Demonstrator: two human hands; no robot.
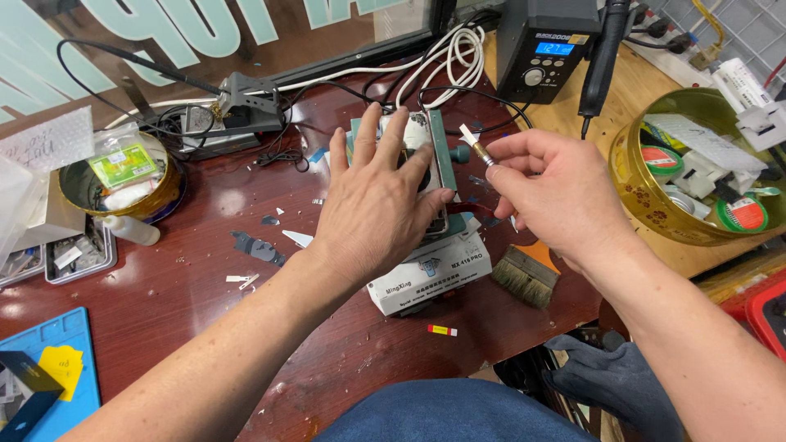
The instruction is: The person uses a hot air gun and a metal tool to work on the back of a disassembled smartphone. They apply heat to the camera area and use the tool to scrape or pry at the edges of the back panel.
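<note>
My left hand [378,203] lies flat, fingers spread, on a phone [417,135] that rests on a green-topped heating plate [436,155] with a white base. Most of the phone is hidden under the hand. My right hand [553,195] is to the right of it, pinching a small scraper tool [475,146] with a brass collar and a white blade tip. The blade points toward the phone's upper right edge and hangs just beside the plate.
A brush [524,277] lies right of the plate's base. A soldering station [544,49] with a blue display stands at the back. A gold bowl [655,200] of tape rolls sits right, a round tin [155,192] left, a blue mat [74,360] front left. Cables coil behind.
</note>
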